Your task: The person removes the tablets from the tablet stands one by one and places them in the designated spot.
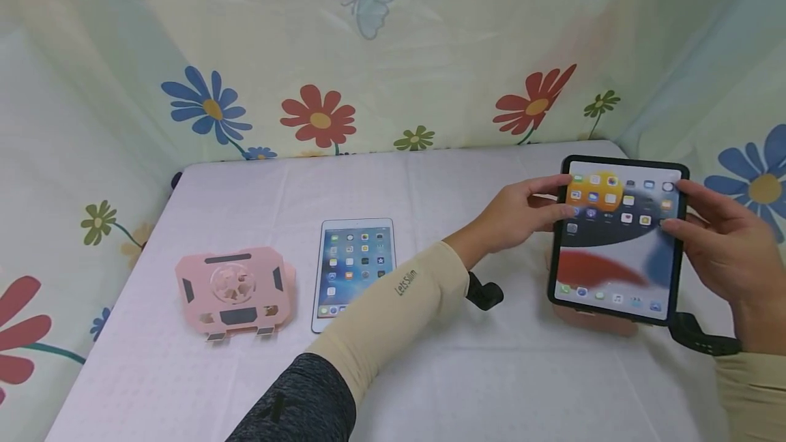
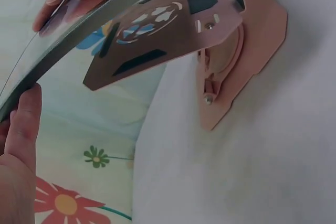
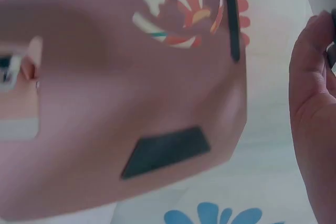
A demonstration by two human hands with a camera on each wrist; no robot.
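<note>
A large black-rimmed tablet [image 1: 614, 251] with its screen lit is held upright between both hands. My left hand [image 1: 520, 215] grips its left edge, thumb on the front and fingers around the side. On the opposite edge, my right hand [image 1: 721, 244] pinches the upper part of the frame. Behind the tablet stands a pink tablet stand [image 2: 191, 38], mostly hidden in the head view. Its tilted plate has dark pads and a cut-out round pattern, and its base [image 2: 265, 22] rests on the cloth. In the left wrist view a gap shows between tablet and plate.
A smaller white tablet [image 1: 353, 258], also lit, lies mid-table, partly covered by my left sleeve [image 1: 393, 312]. Farther left is a second pink stand [image 1: 236, 288] with two front lips. The white-clothed table [image 1: 467, 374] backs onto a flowered curtain [image 1: 454, 53].
</note>
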